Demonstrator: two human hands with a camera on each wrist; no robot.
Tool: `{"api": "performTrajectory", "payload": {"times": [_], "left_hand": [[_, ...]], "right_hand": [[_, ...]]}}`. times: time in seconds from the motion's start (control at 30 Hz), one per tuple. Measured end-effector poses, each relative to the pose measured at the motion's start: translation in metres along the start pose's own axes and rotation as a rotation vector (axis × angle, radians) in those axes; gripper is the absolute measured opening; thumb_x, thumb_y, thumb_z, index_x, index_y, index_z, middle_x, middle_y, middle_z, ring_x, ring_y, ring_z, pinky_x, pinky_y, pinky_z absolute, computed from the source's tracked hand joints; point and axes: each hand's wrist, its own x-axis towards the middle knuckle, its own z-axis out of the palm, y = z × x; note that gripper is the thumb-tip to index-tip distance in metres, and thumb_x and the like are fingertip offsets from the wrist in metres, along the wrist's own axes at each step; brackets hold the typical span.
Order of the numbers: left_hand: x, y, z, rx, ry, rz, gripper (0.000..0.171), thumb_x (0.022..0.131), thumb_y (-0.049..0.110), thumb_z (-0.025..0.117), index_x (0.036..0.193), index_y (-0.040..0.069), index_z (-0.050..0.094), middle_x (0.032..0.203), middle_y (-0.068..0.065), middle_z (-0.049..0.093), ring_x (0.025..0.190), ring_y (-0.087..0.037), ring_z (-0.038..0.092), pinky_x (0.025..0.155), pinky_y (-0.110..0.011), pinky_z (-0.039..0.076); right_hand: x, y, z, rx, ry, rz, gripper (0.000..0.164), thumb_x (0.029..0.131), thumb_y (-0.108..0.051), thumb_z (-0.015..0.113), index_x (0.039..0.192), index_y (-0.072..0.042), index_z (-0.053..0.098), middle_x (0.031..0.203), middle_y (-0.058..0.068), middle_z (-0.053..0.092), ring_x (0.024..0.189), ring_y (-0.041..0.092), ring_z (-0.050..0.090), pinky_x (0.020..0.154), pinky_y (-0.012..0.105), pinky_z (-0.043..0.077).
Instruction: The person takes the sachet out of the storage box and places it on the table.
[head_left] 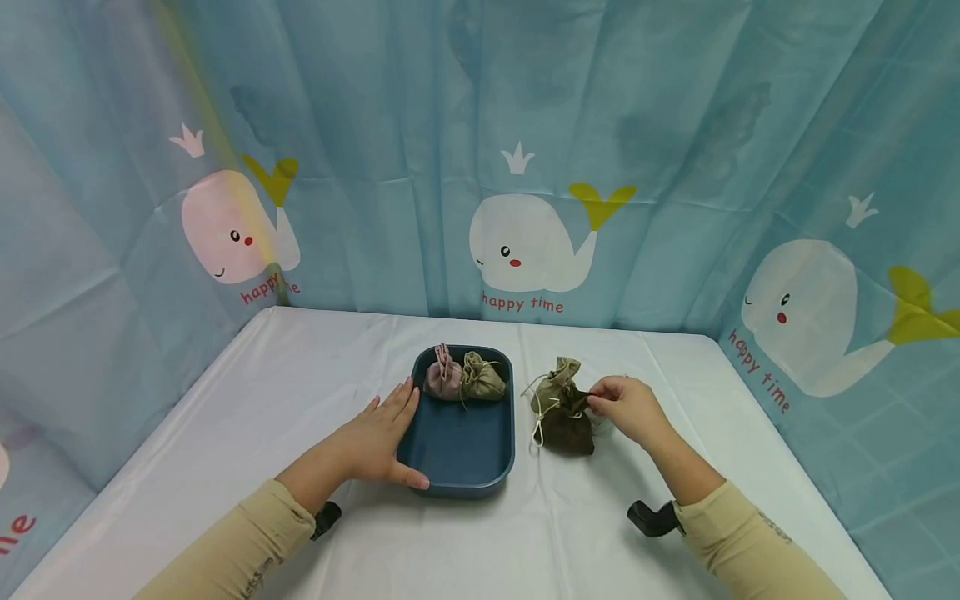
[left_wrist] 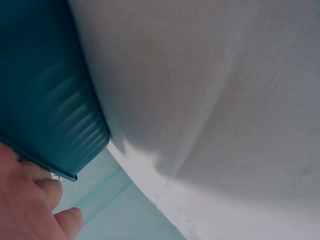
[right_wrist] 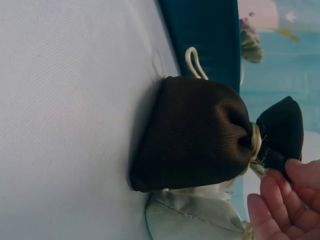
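Note:
My right hand pinches the gathered top of a dark brown drawstring pouch, its neck tied with a pale cord. In the right wrist view the brown pouch stands upright, thumb and fingertips on its ruffled top. Behind it is an olive green drawstring pouch, partly hidden. My left hand lies along the left rim of a blue rectangular tray, fingers straight and thumb at the near corner. Inside the tray's far end sit a pink pouch and another green pouch.
A white cloth covers the table. Behind and at both sides hangs a light blue curtain printed with whales. A pale greyish pouch shows beside the brown one in the right wrist view. Black camera mounts stick out from both wrists.

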Motion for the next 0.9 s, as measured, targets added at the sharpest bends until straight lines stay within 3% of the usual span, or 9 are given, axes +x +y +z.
{"api": "performTrajectory", "payload": {"times": [0.47, 0.9], "left_hand": [[0.001, -0.001, 0.003, 0.004, 0.008, -0.001, 0.134, 0.054, 0.088, 0.047, 0.147, 0.003, 0.004, 0.153, -0.014, -0.005, 0.140, -0.027, 0.000, 0.108, -0.051, 0.012], [0.002, -0.002, 0.004, 0.004, 0.012, 0.000, 0.134, 0.054, 0.088, 0.048, 0.147, 0.002, 0.004, 0.153, -0.014, -0.005, 0.140, -0.026, -0.001, 0.108, -0.052, 0.012]], "right_hand": [[0.003, -0.002, 0.001, -0.008, 0.027, 0.033, 0.010, 0.084, -0.012, 0.065, 0.089, -0.003, 0.067, 0.075, 0.005, 0.068, 0.067, 0.013, 0.061, 0.057, 0.028, 0.046], [0.002, -0.002, -0.014, -0.040, 0.051, 0.015, 0.017, 0.083, -0.022, 0.067, 0.090, -0.007, 0.069, 0.081, 0.004, 0.069, 0.072, 0.013, 0.061, 0.061, 0.029, 0.046]]}}
